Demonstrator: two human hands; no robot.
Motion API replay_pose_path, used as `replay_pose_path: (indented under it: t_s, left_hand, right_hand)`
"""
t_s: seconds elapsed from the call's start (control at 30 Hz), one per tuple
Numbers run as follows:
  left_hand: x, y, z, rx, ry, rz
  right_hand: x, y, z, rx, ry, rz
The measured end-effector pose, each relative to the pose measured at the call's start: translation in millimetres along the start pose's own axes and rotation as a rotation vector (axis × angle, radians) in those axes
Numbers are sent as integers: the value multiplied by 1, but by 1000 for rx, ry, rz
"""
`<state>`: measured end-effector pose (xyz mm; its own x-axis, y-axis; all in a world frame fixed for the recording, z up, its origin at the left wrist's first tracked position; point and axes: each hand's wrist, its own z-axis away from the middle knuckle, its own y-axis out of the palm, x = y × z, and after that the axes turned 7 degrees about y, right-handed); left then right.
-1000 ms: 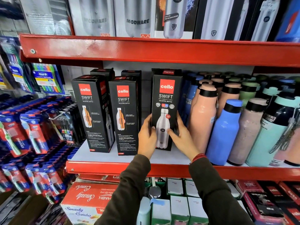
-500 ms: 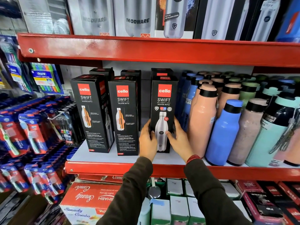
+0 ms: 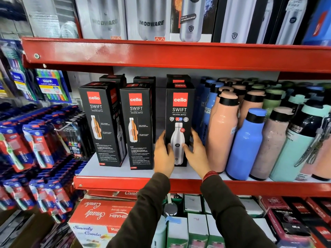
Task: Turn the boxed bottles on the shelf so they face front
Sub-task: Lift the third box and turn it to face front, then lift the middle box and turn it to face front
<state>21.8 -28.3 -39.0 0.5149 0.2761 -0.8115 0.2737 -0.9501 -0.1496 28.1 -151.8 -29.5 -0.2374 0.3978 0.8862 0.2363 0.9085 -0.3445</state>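
Observation:
Three black Cello Swift bottle boxes stand in a front row on the middle shelf (image 3: 114, 170). The right box (image 3: 180, 111) shows its front with a silver bottle picture and stands upright on the shelf. My left hand (image 3: 163, 154) grips its lower left side and my right hand (image 3: 196, 153) grips its lower right side. The middle box (image 3: 137, 126) shows a face with a cutaway bottle and small print. The left box (image 3: 100, 122) is angled, showing two faces. More black boxes stand behind them, mostly hidden.
Loose bottles (image 3: 247, 140) in peach, blue, pink and mint crowd the shelf right of the box. Toothbrush packs (image 3: 35, 145) hang at left. The upper red shelf edge (image 3: 170, 54) sits close above. Cartons (image 3: 100, 217) fill the shelf below.
The right box has gone from lifted toward me to pushed back and set down on the shelf. Both hands stayed on its lower sides.

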Motion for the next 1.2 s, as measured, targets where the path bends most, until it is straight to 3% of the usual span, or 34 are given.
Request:
replay_pose_path:
  t_s: [0.13,0.3,0.53,0.7,0.87,1.2]
  left_hand:
    - [0,-2,4,-9,34,-61]
    - [-11,-14,9,-55,142,-102]
    - [-25,-47,13,-209,350,-197]
    - [-7,-75,3,-384,258,-377]
    - [20,-98,-4,-290,176,-226]
    - [52,-121,-2,-82,-94,34]
  right_hand:
    - [0,2,3,-85,-17,85]
    - [10,0,9,-212,-52,-26]
    - [35,16,32,-451,-297,-82]
    - [45,52,38,-212,-292,-104]
    - [42,87,35,22,-102,-37]
    - [43,114,38,0,3,-27]
